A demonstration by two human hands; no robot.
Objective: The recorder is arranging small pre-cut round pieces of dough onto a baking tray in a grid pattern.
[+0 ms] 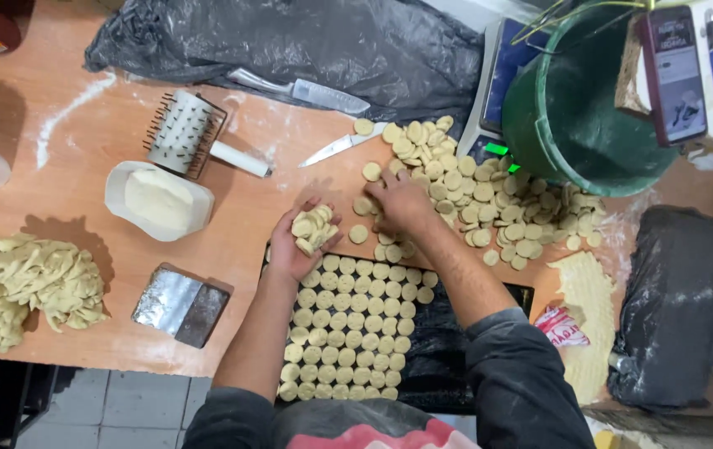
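Observation:
My left hand (294, 243) is cupped palm up and holds a small stack of round dough discs (313, 229) just above the black tray (448, 349). My right hand (400, 202) lies palm down on the loose pile of dough discs (489, 199) on the wooden table, fingers gathering discs at the pile's left edge. The tray's left half is filled with neat rows of dough discs (352, 328); its right part is bare and partly hidden by my right forearm.
A green bucket (572, 100) and a scale (498, 83) stand at the back right. Two knives (336, 148) (315, 93), a spiked roller (186, 133), a flour tub (157, 199), a metal scraper (180, 304) and a dough scrap heap (16, 283) lie to the left. A dough sheet strip (589, 316) lies to the right.

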